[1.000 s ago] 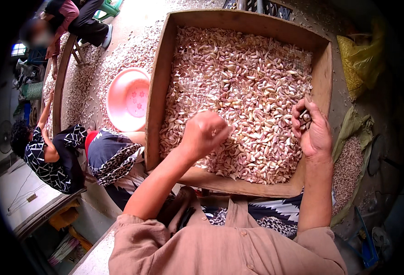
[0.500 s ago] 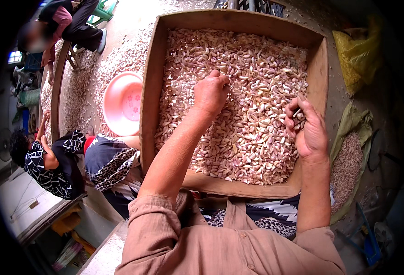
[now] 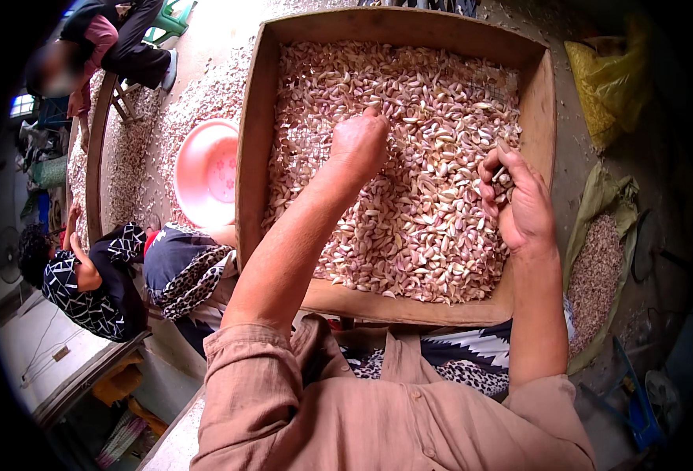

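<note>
Pale pink and white garlic cloves (image 3: 409, 196) fill a wooden tray (image 3: 252, 157). The left hand (image 3: 358, 145) reaches among them, fingers curled closed; the right hand (image 3: 519, 204) pinches cloves at the tray's right side.

Only packaging: yellow plastic bag (image 3: 607, 86), crumpled on the floor right of the wooden tray; green sack (image 3: 597, 228) spread just below it.
</note>
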{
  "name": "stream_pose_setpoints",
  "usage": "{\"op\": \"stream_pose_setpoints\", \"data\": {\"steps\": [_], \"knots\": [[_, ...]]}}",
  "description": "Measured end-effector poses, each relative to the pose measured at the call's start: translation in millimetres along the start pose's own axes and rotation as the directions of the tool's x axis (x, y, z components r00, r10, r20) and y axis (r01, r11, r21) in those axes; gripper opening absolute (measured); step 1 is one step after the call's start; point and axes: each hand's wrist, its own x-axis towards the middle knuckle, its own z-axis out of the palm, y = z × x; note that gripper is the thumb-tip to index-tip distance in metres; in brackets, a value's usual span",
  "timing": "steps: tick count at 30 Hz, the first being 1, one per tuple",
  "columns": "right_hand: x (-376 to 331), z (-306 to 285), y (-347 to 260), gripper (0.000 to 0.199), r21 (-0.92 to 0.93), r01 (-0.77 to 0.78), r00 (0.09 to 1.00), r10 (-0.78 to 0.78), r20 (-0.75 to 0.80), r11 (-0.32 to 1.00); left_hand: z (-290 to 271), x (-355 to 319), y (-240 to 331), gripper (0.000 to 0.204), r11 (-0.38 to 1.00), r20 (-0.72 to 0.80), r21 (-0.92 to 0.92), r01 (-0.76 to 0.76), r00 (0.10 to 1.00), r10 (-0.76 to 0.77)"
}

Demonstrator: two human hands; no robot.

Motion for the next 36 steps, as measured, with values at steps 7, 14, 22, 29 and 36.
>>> {"op": "stream_pose_setpoints", "data": {"steps": [7,14,22,29,36], "knots": [[2.4,-0.1,3.4,0.024,-0.019,-0.009,1.000,0.009,-0.007,1.000,5.9,-7.2,-2.6,0.009,1.000,-0.087,-0.013,0.027,0.996,-0.028],[-0.5,8.8,19.7,0.022,-0.025,-0.065,0.998,0.066,0.025,0.998,-41.7,-44.9,16.1,0.008,0.790,-0.192,-0.613,0.004,0.969,-0.154],[-19.7,40.6,76.1,0.036,0.075,-0.227,0.974,0.228,-0.003,0.971,-66.4,-116.9,84.1,0.012,0.690,-0.321,-0.688,-0.223,0.947,-0.014],[-13.6,35.3,78.0,0.025,0.113,-0.231,0.973,0.227,0.045,0.966,-65.1,-115.4,81.6,0.010,0.798,-0.325,-0.555,-0.233,0.944,0.050],[-5.7,24.7,57.8,0.026,0.111,-0.276,0.960,0.269,0.074,0.955,-29.2,-76.5,33.7,0.004,0.633,-0.306,-0.770,-0.082,0.917,-0.255]]}}
